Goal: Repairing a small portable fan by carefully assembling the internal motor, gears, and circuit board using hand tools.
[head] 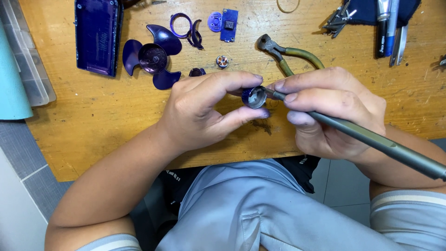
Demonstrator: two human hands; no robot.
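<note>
My left hand (204,109) pinches a small round purple motor housing (254,97) between thumb and fingers, its open metal end facing right. My right hand (330,109) grips a long grey screwdriver (371,139), whose tip sits inside the housing's opening. Both hands hover over the front edge of the wooden table (93,121).
On the table lie a purple fan blade (153,56), a purple casing (97,35), a purple ring (181,24), a blue circuit board (229,24), a small rotor (222,61), green-handled pliers (288,53), tweezers and pens (389,25) at the back right, and a plastic box (25,60) at the left.
</note>
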